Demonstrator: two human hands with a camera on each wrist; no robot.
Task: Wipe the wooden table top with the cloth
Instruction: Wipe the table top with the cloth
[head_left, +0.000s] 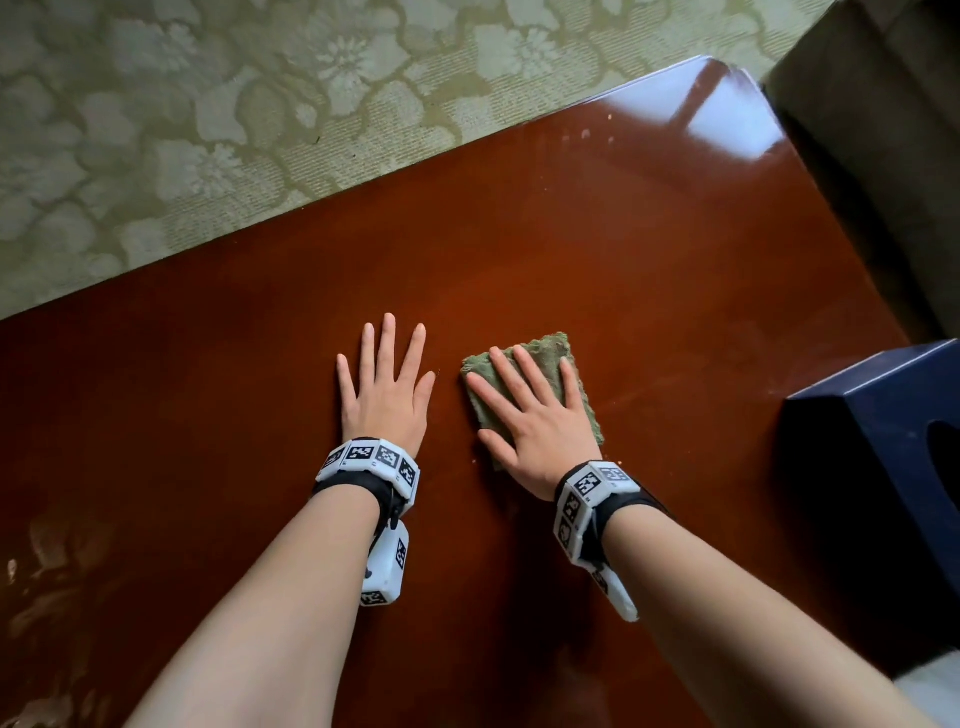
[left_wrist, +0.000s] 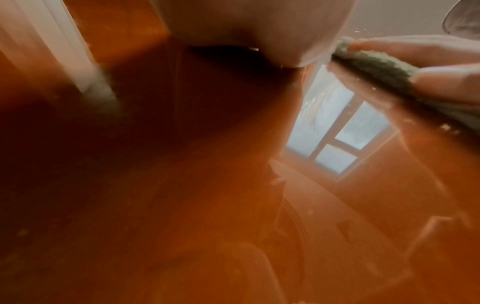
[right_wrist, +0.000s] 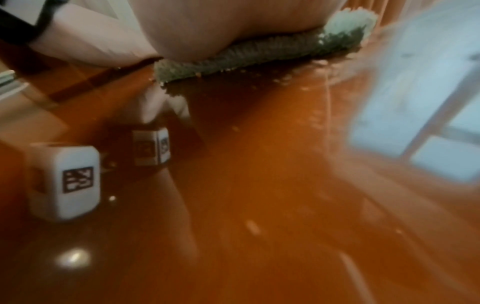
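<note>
A glossy red-brown wooden table top (head_left: 623, 249) fills most of the head view. A folded green cloth (head_left: 545, 358) lies flat on it near the middle. My right hand (head_left: 535, 410) presses down on the cloth with straight, spread fingers. My left hand (head_left: 384, 384) rests flat on the bare wood just left of the cloth, fingers straight, not touching it. The left wrist view shows the cloth (left_wrist: 384, 67) edge-on under the right hand's fingers (left_wrist: 428, 53). In the right wrist view the cloth (right_wrist: 259, 55) lies under my palm, with small crumbs along its near edge.
A dark blue box (head_left: 893, 441) stands on the table at the right edge. A dark upholstered seat (head_left: 893, 130) sits beyond the table's far right corner. A pale green floral carpet (head_left: 234, 104) lies past the table's far edge. Faint smudges (head_left: 57, 561) mark the wood at near left.
</note>
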